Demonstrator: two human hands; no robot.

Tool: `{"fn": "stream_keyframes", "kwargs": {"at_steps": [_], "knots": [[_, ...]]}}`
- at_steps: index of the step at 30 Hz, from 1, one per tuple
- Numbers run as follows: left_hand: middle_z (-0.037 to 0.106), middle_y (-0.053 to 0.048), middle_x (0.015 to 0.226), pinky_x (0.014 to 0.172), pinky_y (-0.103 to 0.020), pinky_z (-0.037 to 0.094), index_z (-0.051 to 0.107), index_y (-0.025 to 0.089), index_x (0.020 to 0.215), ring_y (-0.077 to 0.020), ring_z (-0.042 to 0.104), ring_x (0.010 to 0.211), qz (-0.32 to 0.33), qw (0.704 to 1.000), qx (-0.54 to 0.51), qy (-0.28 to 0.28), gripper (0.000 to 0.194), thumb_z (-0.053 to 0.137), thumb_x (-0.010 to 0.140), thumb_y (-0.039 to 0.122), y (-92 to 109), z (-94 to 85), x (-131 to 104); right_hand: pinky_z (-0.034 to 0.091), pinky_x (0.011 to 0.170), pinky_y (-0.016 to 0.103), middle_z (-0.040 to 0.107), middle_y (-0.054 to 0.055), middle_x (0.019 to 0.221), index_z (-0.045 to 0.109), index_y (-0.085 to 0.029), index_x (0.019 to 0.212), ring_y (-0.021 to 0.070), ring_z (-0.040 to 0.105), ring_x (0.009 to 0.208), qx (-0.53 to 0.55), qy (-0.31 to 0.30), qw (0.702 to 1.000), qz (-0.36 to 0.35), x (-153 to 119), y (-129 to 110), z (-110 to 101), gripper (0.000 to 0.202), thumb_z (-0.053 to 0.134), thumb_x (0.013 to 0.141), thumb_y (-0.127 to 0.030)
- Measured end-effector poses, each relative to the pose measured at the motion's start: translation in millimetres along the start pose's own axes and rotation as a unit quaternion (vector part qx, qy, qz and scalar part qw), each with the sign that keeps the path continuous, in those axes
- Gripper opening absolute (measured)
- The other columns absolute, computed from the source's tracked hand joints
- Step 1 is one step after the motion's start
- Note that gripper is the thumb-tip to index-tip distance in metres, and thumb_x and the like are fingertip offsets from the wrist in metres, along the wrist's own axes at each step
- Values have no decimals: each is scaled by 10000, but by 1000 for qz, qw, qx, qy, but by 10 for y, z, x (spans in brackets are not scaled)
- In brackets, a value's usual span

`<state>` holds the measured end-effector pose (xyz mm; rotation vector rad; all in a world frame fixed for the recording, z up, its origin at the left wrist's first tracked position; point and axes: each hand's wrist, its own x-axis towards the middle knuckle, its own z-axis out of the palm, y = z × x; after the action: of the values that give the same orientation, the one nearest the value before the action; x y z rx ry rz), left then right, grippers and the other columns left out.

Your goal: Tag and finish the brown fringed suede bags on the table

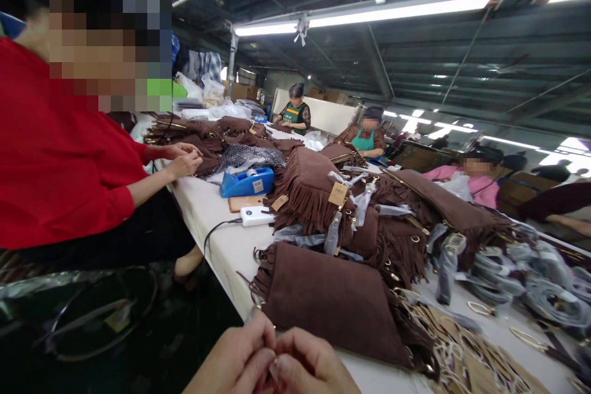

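Note:
At the bottom centre, my left hand (242, 354) and my right hand (307, 360) meet with fingers pinched together. What they hold between the fingertips is too small and hidden to name. Just beyond them a brown fringed bag (327, 301) lies flat at the table's near edge, its left corner with a metal ring close to my left fingertips. Behind it more brown fringed bags (307, 181) are piled, one with a tan paper tag (338, 194). Tan tags with strings (462, 345) lie to the right of the near bag.
A blue tape dispenser (247, 182) and a white device (257, 216) with a black cable stand on the white table (207, 215). A person in red (60, 154) sits at the left, hands over the table. Wrapped straps (545, 289) lie at the right. Other people sit farther back.

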<state>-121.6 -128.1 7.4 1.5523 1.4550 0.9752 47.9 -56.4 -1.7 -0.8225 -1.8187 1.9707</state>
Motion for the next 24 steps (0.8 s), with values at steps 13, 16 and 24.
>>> {"fn": "stream_keyframes", "kwargs": {"at_steps": [13,16,24], "knots": [[627,-22,842,713,-267,417,537,203,913,-188,571,782,-71,980,-71,169,227,418,923,397,-408,-31,62,361,605,215,594,-8,690,581,-185,668,120,553,646,-400,113,900,-134,244,-178,-92,175,520,819,-118],[643,-54,1042,868,-302,414,536,207,979,-234,577,1000,-98,979,-50,174,190,543,836,331,-529,-19,116,360,594,216,573,-9,677,541,-186,646,124,536,638,-363,128,914,-127,310,-204,-129,203,498,839,-142],[594,10,769,681,-246,425,530,198,812,-173,544,735,-82,985,-78,134,56,502,769,218,-574,183,203,368,603,213,588,-12,668,575,-177,626,124,548,644,-335,126,926,-125,425,-76,-183,203,514,812,-126]]}}
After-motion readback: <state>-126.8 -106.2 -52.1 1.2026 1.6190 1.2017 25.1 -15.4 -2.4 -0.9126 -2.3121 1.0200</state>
